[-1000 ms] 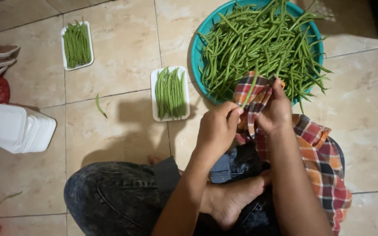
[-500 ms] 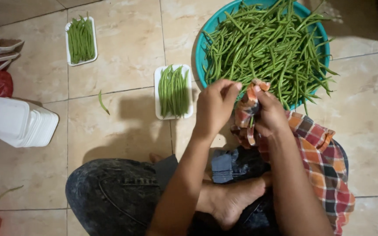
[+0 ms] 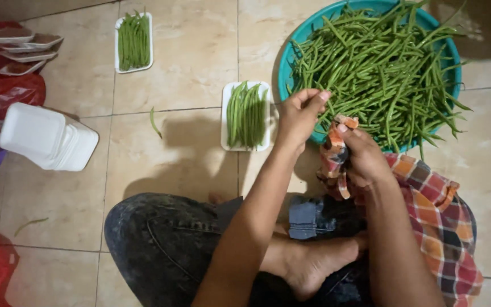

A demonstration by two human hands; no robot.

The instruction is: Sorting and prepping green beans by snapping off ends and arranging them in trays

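Basin [image 3: 291, 62], teal, heaped with green beans [image 3: 382, 68], lies just beyond both sets of fingertips. Checked cloth [image 3: 433, 216] drapes under right hand [image 3: 365, 159], whose fingers close on its bunched edge. Left hand [image 3: 302, 113], fingers curled, pinches beans at the basin's rim. Filled white tray [image 3: 246, 115] sits just left of those fingers.
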